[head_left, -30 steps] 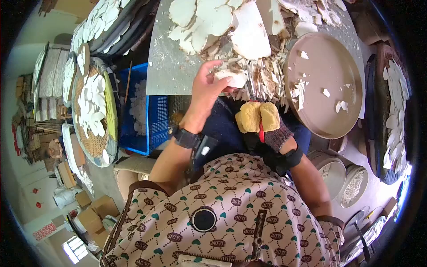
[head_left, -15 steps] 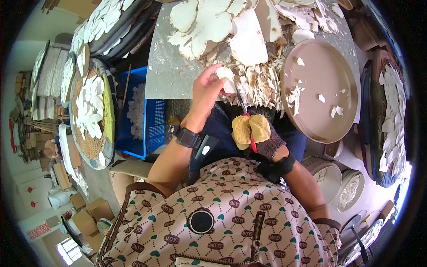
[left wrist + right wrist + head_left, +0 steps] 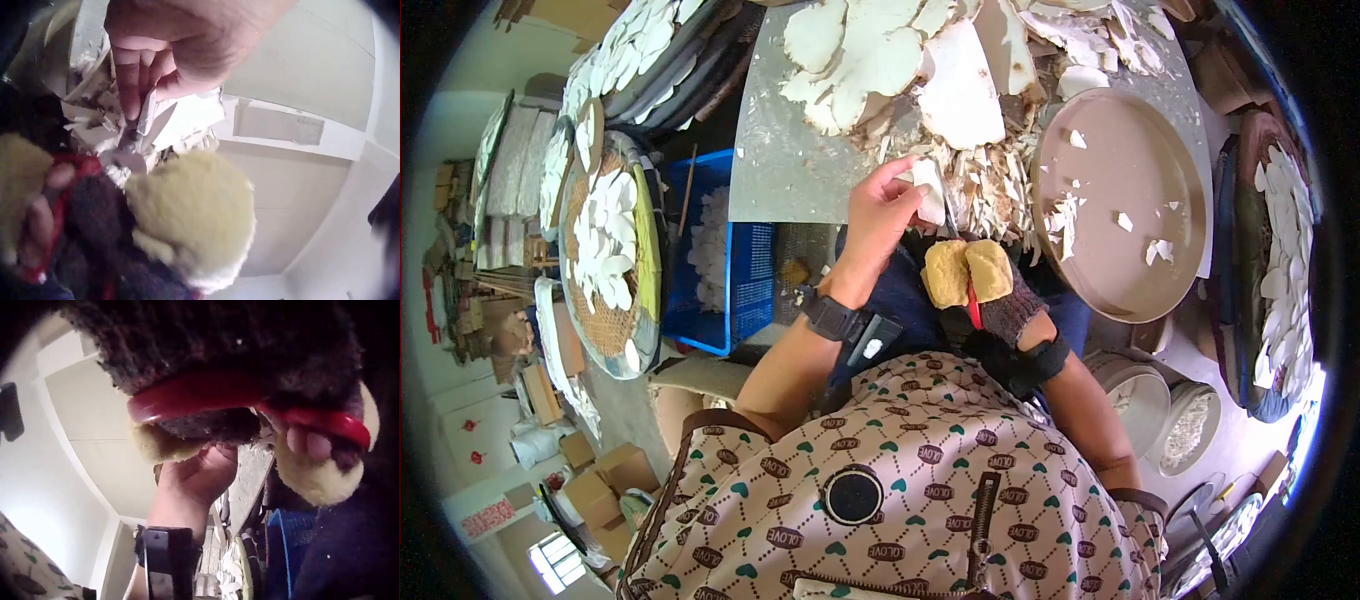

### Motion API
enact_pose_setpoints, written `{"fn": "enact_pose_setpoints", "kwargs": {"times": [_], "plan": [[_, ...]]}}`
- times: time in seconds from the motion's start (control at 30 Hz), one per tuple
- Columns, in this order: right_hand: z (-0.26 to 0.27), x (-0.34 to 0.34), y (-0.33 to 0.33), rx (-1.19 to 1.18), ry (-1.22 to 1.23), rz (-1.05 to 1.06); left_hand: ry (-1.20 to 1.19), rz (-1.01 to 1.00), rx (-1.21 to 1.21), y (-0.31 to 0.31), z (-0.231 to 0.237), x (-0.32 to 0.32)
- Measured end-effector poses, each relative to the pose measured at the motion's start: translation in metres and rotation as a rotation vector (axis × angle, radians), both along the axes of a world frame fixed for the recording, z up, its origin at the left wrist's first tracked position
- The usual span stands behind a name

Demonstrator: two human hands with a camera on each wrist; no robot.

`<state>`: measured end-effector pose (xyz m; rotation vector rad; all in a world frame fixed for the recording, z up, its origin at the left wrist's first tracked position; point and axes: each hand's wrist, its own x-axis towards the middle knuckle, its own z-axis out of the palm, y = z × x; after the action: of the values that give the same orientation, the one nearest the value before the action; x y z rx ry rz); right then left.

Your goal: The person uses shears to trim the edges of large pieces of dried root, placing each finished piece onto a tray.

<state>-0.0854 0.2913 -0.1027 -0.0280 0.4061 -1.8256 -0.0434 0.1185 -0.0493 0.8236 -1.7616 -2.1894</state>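
Note:
My left hand (image 3: 878,218) pinches a thin white slice (image 3: 932,192) with brownish flecks nearby, holding it upright over the table's near edge. My right hand (image 3: 1012,308), in a dark knitted glove, grips red-handled scissors (image 3: 200,399) whose handles have yellow sponge padding (image 3: 990,270). In the head view the scissor blades (image 3: 947,212) point up along the slice's right edge. The left wrist view has the blades right beside the slice, below my left fingertips. Bare fingertips poke from the glove through one red loop.
Large white slices (image 3: 960,85) and a heap of trimmings (image 3: 995,190) cover the grey table (image 3: 790,180). A round tan tray (image 3: 1120,270) with several scraps stands at right. Left of my legs is a blue crate (image 3: 750,290) of white pieces, beside a woven tray (image 3: 595,285).
The white slice has turned from lying nearly level to standing upright in my left hand. The scissors have shifted slightly left, staying beside it. The view has tilted a little.

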Motion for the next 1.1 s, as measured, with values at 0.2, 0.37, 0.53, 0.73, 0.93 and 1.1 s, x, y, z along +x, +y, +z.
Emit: {"fn": "enact_pose_setpoints", "kwargs": {"times": [0.2, 0.37, 0.53, 0.73, 0.93, 1.1], "plan": [[-0.024, 0.002, 0.005, 0.467, 1.165, 0.138, -0.007, -0.036, -0.026, -0.005, -0.006, 0.002], [0.007, 0.006, 0.008, 0.376, 1.119, 0.006, -0.065, -0.053, -0.032, -0.004, -0.009, 0.002], [-0.012, 0.015, 0.019, 0.297, 0.826, 0.093, -0.149, -0.018, -0.126, -0.042, 0.015, 0.045], [0.019, 0.010, 0.019, 0.019, 0.370, 0.149, -0.456, 0.181, -1.438, -0.165, 0.051, 0.142], [0.036, 0.022, 0.010, 0.220, 0.881, 0.238, -0.048, 0.002, -0.721, -0.086, 0.029, 0.041], [0.040, 0.018, 0.026, 0.243, 0.991, 0.252, -0.196, -0.095, -0.906, -0.061, 0.012, -0.006]]}}
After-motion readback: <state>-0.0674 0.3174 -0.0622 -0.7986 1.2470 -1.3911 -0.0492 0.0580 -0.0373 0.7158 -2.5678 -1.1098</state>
